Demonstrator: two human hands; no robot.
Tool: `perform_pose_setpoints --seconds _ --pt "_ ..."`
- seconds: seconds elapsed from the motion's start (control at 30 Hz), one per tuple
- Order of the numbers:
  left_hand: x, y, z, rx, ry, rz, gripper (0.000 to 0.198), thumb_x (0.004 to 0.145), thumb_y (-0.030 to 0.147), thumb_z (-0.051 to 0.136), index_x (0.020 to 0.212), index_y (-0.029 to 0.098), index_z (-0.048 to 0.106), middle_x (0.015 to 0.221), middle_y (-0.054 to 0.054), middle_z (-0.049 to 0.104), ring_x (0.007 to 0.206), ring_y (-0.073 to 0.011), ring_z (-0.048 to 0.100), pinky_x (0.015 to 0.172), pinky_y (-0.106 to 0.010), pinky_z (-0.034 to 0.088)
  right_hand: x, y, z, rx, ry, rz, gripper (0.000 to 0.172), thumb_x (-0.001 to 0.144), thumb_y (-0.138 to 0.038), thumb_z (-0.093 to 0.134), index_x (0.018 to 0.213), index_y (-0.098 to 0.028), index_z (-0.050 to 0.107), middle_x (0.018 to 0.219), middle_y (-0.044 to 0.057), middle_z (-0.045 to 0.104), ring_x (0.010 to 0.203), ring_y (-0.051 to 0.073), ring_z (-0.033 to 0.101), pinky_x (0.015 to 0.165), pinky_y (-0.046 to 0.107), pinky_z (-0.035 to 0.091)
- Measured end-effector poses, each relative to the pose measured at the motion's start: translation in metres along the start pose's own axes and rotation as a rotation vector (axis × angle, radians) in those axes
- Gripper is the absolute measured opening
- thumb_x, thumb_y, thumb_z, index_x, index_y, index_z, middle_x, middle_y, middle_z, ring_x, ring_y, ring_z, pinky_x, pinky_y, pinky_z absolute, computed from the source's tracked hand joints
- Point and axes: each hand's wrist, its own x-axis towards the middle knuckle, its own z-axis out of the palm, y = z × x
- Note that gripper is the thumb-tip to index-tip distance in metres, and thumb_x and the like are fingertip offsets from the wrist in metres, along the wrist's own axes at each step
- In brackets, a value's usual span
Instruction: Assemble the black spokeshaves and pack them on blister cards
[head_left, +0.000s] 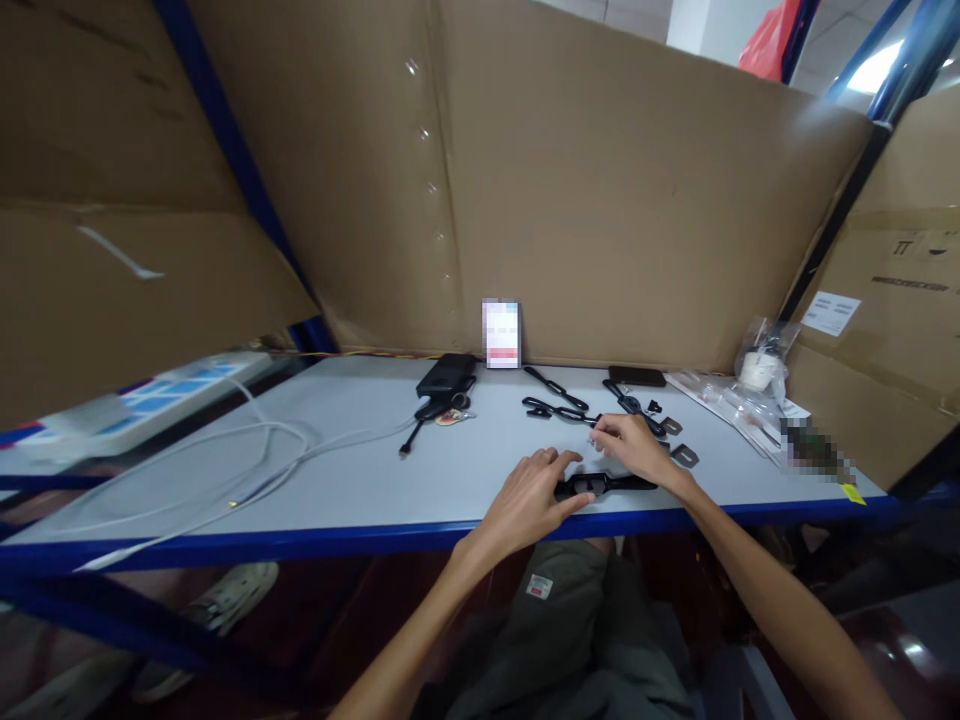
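A long black watch-like band (590,484) with a wider framed middle lies near the table's front edge. My left hand (525,495) grips its left end, thumb on the near side and index finger on the far side. Just above the band, my right hand (630,442) is closed in a pinch; whatever its fingertips hold is too small to make out. Beyond the hands lie more slim black bands (556,408), one of them (555,388) farther back. Another black band (630,402) reaches under the right hand. Flat dark slotted plates (684,456) rest to the right of that hand.
A phone (502,333) leans upright against the cardboard back wall (600,200). On the left are a black box-shaped device (445,377), white cables (300,450) and a power strip (150,405). Clear plastic bags (750,405) and a black flat case (637,376) lie right.
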Motion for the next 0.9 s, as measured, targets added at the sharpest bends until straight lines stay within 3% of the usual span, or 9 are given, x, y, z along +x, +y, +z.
perform_pose_setpoints --seconds 0.13,0.3,0.5,0.63,0.9 --pt "-0.001 0.0 0.001 0.089 -0.029 0.031 0.041 0.087 0.05 0.067 0.121 0.026 0.063 0.107 -0.008 0.059 0.099 -0.0288 0.058 0.089 -0.042 0.045 -0.03 -0.005 -0.007 0.151 -0.004 0.022 0.016 0.091 -0.028 0.054 0.077 -0.02 0.058 0.07 -0.001 0.068 0.061 0.015 0.065 0.061 0.025 0.049" --pt "-0.003 0.002 0.0 0.116 -0.024 0.079 0.04 0.091 0.05 0.062 0.121 0.023 0.063 0.107 -0.01 0.058 0.101 -0.0293 0.057 0.089 -0.044 0.045 -0.052 -0.008 0.01 0.241 0.177 0.051 0.016 0.093 -0.033 0.051 0.082 -0.022 0.055 0.075 0.0 0.066 0.069 0.017 0.065 0.066 0.028 0.051" --pt "-0.002 0.006 -0.003 0.118 -0.036 0.101 0.029 0.101 0.041 0.046 0.117 0.024 0.065 0.1 -0.008 0.06 0.095 -0.0264 0.058 0.085 -0.041 0.046 -0.056 -0.006 0.021 0.3 0.29 0.059 0.018 0.094 -0.036 0.051 0.082 -0.022 0.053 0.075 0.0 0.065 0.071 0.018 0.066 0.069 0.03 0.052" --pt "-0.003 0.004 -0.002 0.082 -0.035 0.104 0.03 0.099 0.038 0.051 0.122 0.024 0.062 0.105 -0.008 0.061 0.1 -0.0265 0.059 0.089 -0.041 0.046 -0.059 -0.008 0.019 0.302 0.307 0.055 0.016 0.094 -0.035 0.051 0.084 -0.022 0.055 0.077 0.001 0.067 0.073 0.018 0.067 0.071 0.03 0.052" --pt "-0.003 0.004 -0.001 0.135 -0.041 0.113 0.043 0.091 0.052 0.062 0.122 0.023 0.064 0.108 -0.009 0.061 0.102 -0.029 0.058 0.09 -0.044 0.046 -0.058 -0.011 0.018 0.225 0.308 0.03 0.012 0.091 -0.029 0.054 0.087 -0.021 0.061 0.082 0.001 0.066 0.078 0.018 0.062 0.072 0.028 0.046"
